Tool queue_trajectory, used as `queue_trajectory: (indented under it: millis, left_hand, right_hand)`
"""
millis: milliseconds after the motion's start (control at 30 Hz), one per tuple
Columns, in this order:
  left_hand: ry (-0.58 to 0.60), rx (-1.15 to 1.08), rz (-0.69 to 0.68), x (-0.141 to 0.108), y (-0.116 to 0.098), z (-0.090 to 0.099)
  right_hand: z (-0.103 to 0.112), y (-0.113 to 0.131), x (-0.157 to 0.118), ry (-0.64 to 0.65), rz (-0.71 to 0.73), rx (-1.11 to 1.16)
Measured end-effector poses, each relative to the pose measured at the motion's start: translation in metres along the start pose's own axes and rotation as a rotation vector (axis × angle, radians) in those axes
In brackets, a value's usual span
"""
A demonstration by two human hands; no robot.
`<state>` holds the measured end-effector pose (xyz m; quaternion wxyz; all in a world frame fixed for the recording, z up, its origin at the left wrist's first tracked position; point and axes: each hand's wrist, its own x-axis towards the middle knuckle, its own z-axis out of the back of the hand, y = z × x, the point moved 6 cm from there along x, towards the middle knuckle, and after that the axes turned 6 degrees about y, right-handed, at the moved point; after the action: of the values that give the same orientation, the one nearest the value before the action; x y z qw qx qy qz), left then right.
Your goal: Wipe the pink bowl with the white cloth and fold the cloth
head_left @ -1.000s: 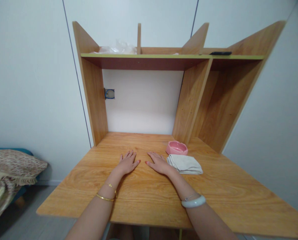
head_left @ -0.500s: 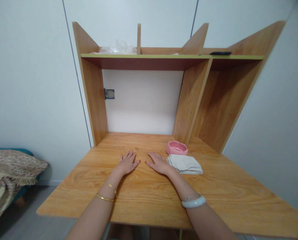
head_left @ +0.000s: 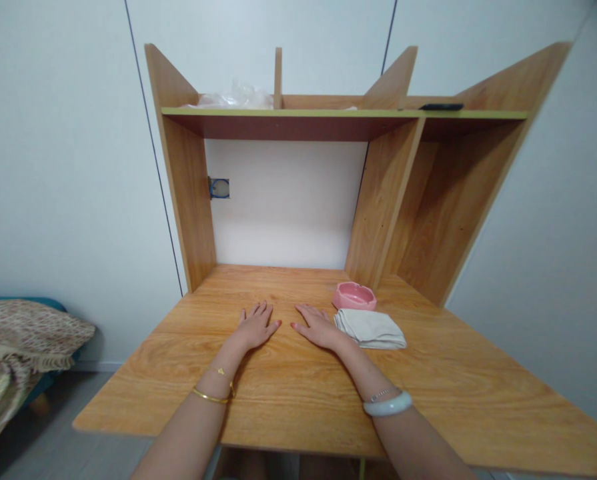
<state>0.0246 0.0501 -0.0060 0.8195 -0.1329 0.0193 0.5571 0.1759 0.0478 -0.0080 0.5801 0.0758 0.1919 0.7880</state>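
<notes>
My left hand (head_left: 255, 327) lies palm down on the wooden desk (head_left: 293, 393), its fingers stretched out and thumb apart. Mirroring it, my right hand (head_left: 317, 327) rests flat on the desktop with a narrow gap between the two thumbs. Neither hand holds anything. Just right of my right hand is a folded whitish cloth (head_left: 373, 329); the wrist partly overlaps its near left corner in view. Behind the cloth stands a pink ashtray (head_left: 355, 297) with a notched rim.
A shelf unit (head_left: 288, 115) rises from the desk's back, with a clear plastic bag (head_left: 238, 97) and a flat black object (head_left: 442, 107) on top. An uncovered wall socket box (head_left: 220, 189) shows behind. At left is a blanket-draped teal seat (head_left: 28, 337).
</notes>
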Motion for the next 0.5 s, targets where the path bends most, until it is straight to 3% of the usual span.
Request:
queue_trajectory:
  millis: [500]
  left_hand:
    - [-0.008, -0.002, 0.002, -0.0001, 0.0002, -0.0002]
  right_hand:
    - [-0.0003, -0.0001, 0.0000, 0.000, 0.005, 0.010]
